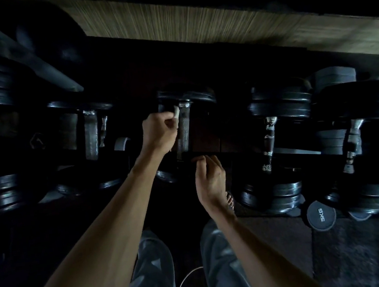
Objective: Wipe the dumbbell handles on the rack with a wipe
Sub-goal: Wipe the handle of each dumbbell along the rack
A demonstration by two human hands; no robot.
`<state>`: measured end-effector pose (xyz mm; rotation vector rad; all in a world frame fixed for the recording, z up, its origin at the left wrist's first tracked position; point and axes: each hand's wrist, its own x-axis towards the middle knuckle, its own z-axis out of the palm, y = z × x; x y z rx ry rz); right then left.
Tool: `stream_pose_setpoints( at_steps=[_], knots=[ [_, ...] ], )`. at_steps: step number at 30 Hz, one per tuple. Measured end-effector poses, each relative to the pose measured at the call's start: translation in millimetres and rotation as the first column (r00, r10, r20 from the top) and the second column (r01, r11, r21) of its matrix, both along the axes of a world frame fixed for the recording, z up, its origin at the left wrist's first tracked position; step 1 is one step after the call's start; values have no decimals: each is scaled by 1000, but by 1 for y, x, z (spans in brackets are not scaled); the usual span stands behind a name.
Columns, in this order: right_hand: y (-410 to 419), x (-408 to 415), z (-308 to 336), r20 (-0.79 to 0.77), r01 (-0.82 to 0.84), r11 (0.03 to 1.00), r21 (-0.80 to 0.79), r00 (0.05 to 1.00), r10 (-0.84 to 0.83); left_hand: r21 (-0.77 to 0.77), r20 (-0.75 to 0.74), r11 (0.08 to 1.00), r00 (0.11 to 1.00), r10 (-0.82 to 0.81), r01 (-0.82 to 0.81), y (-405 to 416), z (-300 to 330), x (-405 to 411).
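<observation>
The scene is dark. Black dumbbells lie in a row on a low rack point(208, 151). My left hand point(159, 132) pinches a small white wipe point(176, 112) against the left side of the metal handle point(185, 129) of the middle dumbbell. My right hand point(209, 179) hovers below that handle near the rack's front rail, fingers loosely curled and holding nothing. Other handles show to the left point(91, 135) and to the right point(270, 139), and a further one at far right point(353, 146).
A round 5KG weight point(321, 215) and stacked plate dumbbells point(274, 195) sit on the floor at lower right. A grey bar point(32, 57) slants across the upper left. A wooden wall panel point(194, 24) runs behind. A white cord point(188, 285) lies between my legs.
</observation>
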<state>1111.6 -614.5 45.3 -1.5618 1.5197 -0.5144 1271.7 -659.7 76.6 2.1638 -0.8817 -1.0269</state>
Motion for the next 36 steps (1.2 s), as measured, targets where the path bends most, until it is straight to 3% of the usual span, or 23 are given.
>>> stream_pose_setpoints(
  at_steps=[2, 4, 5, 10, 17, 24, 30, 36],
  knots=[
    [0, -2, -1, 7, 10, 1000, 25, 1000, -10, 138, 15, 983, 992, -123, 120, 12, -8, 0],
    [0, -3, 0, 15, 22, 998, 57, 1000, -23, 278, -83, 917, 958, -273, 285, 30, -14, 0],
    [0, -3, 2, 16, 17, 998, 66, 1000, -18, 299, -150, 904, 951, -272, 306, 36, -17, 2],
    [1, 0, 4, 4, -14, 997, 75, 1000, 14, 151, -245, 988, 968, 61, -24, -3, -30, 12],
    [0, -3, 6, 28, 13, 998, 62, 999, -15, 35, 89, 996, 993, -80, 78, 42, -9, -12],
    [1, 0, 6, 7, -14, 999, 34, 1000, 14, -113, 104, 993, 994, 32, -20, 7, 2, -9],
    [0, -2, 8, 11, 21, 998, 66, 1000, -21, 25, 147, 999, 989, -26, 23, 52, 8, -36],
    [1, 1, 12, -3, 5, 997, 72, 1000, -5, -59, 202, 998, 979, 3, 9, 11, 13, -19]
  ],
)
